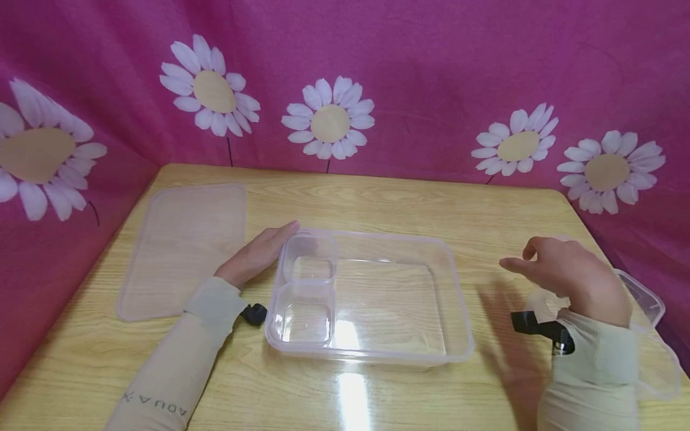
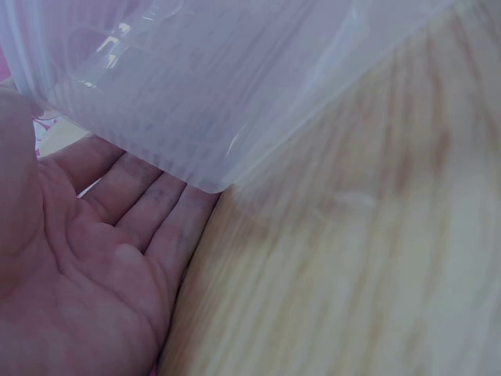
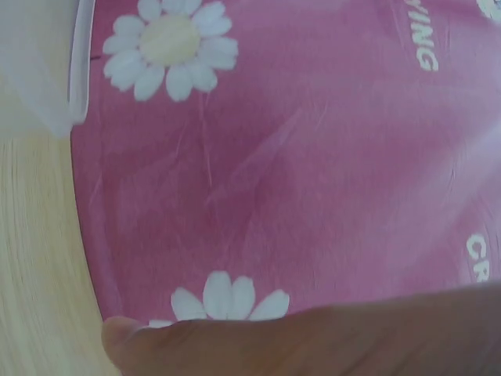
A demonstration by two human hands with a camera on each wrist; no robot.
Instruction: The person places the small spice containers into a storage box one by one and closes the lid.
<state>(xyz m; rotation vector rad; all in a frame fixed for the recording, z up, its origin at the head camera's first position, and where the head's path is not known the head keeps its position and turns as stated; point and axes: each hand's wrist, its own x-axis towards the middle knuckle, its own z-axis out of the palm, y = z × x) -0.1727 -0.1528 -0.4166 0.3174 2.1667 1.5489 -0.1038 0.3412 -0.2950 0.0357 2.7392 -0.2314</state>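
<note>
A clear plastic food container (image 1: 393,299) with two small compartments on its left side sits on the table, its lidless inside showing. My left hand (image 1: 259,254) lies along its back left corner. In the left wrist view, the fairly straight fingers of my left hand (image 2: 117,235) reach under the edge of the container (image 2: 180,94). My right hand (image 1: 566,269) hovers over the table to the right of the container, wrist bent and fingers loosely curved, holding nothing. Part of my right hand (image 3: 297,337) crosses the bottom of the right wrist view.
A translucent flat lid (image 1: 188,251) lies at the left of the table. Clear plastic pieces (image 1: 644,296) lie at the right edge, partly hidden by my right arm. A pink cloth (image 1: 420,78) with white daisies surrounds the wooden table (image 1: 431,206).
</note>
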